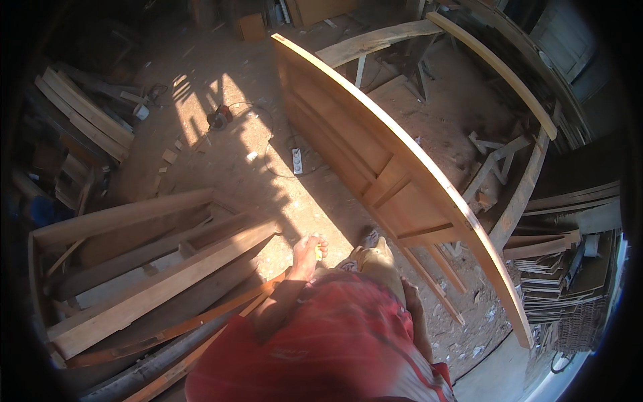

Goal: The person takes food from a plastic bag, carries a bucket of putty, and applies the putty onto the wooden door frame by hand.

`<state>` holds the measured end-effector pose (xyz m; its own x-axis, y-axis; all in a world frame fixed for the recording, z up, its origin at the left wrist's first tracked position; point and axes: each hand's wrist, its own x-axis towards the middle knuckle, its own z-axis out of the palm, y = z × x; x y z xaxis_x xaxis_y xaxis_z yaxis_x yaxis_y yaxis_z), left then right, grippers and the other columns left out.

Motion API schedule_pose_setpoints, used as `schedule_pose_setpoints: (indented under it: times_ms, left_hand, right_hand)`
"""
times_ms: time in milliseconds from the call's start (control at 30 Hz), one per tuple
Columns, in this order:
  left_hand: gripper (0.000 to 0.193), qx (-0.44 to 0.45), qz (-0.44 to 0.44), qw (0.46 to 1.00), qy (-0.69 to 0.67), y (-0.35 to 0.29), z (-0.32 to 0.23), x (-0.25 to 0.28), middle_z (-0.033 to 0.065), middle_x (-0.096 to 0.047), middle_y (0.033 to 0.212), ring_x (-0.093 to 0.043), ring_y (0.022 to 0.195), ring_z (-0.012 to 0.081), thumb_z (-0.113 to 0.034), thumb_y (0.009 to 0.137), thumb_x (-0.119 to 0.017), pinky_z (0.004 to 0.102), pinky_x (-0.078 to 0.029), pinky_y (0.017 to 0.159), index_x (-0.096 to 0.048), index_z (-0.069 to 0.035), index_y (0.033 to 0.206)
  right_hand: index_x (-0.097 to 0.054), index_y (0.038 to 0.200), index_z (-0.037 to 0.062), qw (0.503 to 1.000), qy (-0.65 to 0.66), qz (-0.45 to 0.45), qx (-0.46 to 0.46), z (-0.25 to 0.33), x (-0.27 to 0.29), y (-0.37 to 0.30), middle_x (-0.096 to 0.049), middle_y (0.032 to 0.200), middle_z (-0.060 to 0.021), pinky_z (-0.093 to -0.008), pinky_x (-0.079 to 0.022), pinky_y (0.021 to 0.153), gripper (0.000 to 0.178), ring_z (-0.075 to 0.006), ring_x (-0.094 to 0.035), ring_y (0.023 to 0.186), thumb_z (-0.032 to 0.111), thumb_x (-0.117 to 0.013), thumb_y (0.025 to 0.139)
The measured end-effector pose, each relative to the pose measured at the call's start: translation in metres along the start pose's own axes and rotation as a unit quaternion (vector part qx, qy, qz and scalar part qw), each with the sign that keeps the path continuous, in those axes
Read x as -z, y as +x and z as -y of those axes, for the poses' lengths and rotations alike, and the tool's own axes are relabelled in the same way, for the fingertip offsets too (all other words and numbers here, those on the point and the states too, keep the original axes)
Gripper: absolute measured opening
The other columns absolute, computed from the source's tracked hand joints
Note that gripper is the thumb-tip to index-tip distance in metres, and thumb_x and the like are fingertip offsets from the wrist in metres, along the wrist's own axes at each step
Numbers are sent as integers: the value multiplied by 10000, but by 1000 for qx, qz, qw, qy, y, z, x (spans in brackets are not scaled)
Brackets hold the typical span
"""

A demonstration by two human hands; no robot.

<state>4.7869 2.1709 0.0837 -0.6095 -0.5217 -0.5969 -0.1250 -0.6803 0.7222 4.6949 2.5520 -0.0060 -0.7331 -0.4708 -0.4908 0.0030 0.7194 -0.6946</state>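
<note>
My left hand is closed in front of my body, in the sunlight. A bit of something small and yellow shows between its fingers; its kind I cannot make out. My right arm hangs in shadow at my side, and the fingers there do not show clearly. Close on my right, a large wooden door panel with a curved edge stands on its side, its recessed panels facing me. To my left lies a wooden frame of long boards, its near end a little way from my left hand.
A power strip with its cable and a red power tool lie on the dusty floor ahead. Stacked boards are at the far left. Curved beams on trestles stand beyond the panel, with piled thin sheets at the right.
</note>
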Motion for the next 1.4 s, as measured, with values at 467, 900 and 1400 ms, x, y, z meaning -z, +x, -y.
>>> schedule_pose_setpoints:
  times_ms: [467,900,1400]
  left_hand:
    - [313,-43,-89,995,-2,106,-61,22,81,-646,839,-626,678,130,-342,1067,-602,263,-548,571,-605,-40,983]
    - [360,-224,-217,839,447,177,-183,37,73,-670,869,-634,709,142,-341,1061,-493,315,-526,690,-675,-32,1018]
    - [75,13,-232,971,-58,334,-329,163,13,-567,890,-574,745,131,-118,1019,-606,253,-488,690,-558,-65,1042]
  right_hand:
    - [-726,1140,-42,987,88,67,-116,162,45,178,-743,960,-146,-406,-530,862,474,-226,-670,906,404,-626,1012]
    - [-634,1329,38,902,-128,-114,397,504,36,474,-661,1276,-199,-424,-516,1028,393,-367,-623,1230,151,-708,960]
    - [-440,1543,143,834,-359,-203,367,680,-59,775,-478,1510,-240,-553,-491,1035,755,-387,-523,1339,411,-763,916]
